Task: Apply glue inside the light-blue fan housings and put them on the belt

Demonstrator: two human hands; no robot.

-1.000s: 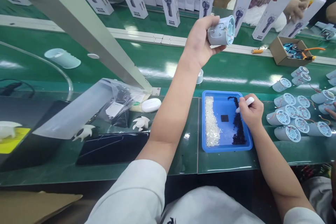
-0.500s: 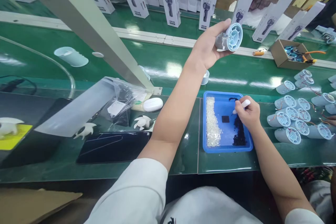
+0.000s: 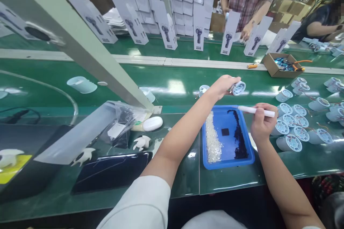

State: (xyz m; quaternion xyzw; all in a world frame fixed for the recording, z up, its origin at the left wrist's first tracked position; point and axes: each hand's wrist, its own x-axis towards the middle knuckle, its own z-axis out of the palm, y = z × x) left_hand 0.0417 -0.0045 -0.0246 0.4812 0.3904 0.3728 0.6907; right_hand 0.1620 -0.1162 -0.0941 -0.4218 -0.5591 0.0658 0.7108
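To do this step well, I'd judge, hold the pale-blue plastic cylinder (image 3: 238, 88) steady with its spoked end turned toward the working tip, and guide the slim white pen-like tool (image 3: 256, 110) lightly, for the loose pieces look tiny.

The left hand (image 3: 221, 87) curls round the cylinder, fingers spread only to its width, at about half past twelve from the shallow blue plastic tray (image 3: 227, 152). The right hand (image 3: 263, 123), towards two o'clock, pinches the tool; its tip points left by the tray's far rim, apart from the cylinder. Whether it carries anything is too small to tell.

Inside the tray, clear-white granules (image 3: 213, 145) lie at nine o'clock, black bits (image 3: 240, 146) at three, a black square (image 3: 225, 132) between. Beyond the right hand, similar wired pale-blue cylinders (image 3: 288, 143) stand near three o'clock.
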